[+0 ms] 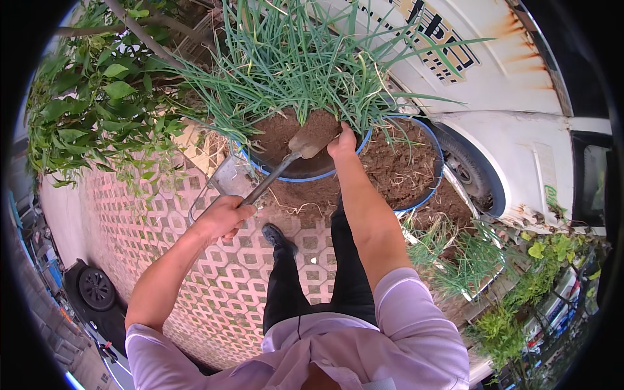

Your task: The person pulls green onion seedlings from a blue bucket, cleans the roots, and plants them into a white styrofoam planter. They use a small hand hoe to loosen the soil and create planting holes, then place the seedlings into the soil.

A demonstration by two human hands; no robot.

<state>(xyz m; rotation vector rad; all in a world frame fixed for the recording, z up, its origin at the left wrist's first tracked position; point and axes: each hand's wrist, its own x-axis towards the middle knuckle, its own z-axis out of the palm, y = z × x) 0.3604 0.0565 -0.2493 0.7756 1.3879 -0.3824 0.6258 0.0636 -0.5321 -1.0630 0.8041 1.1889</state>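
My left hand (223, 218) is closed around the handle of a small shovel (277, 174). The shovel's blade, covered with brown soil, reaches over a round planter with a blue rim (304, 180). Dense green scallion-like plants (302, 63) rise from the far part of that planter. My right hand (344, 142) is beside the blade's right edge, at the base of the plants. Its fingertips are hidden by leaves and soil, so its grip is unclear.
A second blue-rimmed planter (399, 170) holds loose soil and roots. A white vehicle (487, 97) with rust stands close on the right. More scallion-like plants (458, 263) lie in a white container. Leafy branches (107, 92) hang at left above pink grid paving (195, 287).
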